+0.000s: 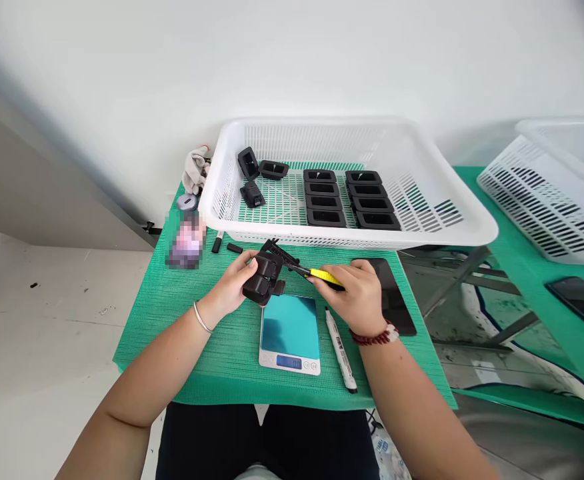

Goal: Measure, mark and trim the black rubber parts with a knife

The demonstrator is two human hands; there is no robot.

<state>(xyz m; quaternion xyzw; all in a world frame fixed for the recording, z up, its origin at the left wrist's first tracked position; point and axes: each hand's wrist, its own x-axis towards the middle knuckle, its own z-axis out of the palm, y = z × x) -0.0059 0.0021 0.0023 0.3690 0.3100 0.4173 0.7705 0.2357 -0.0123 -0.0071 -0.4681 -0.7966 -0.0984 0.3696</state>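
My left hand (237,281) is closed around a black moulded plastic part (262,279), held above the table just behind a small digital scale (291,327). In my right hand (357,297) is a yellow-and-black utility knife (325,276), its blade end pointing left toward the part. Whether the blade touches the part I cannot tell. Black calipers (285,252) lie behind the part, partly hidden by it. A white marker pen (339,350) rests to the right of the scale. Under my right hand is a dark flat phone or tablet (395,297).
A white plastic basket (362,237) stands at the back, holding several black parts (325,218) in two columns and a few loose ones (253,195). Left are a glove (195,170) and a round lid (187,202). Another basket (557,200) and a phone (582,300) sit right.
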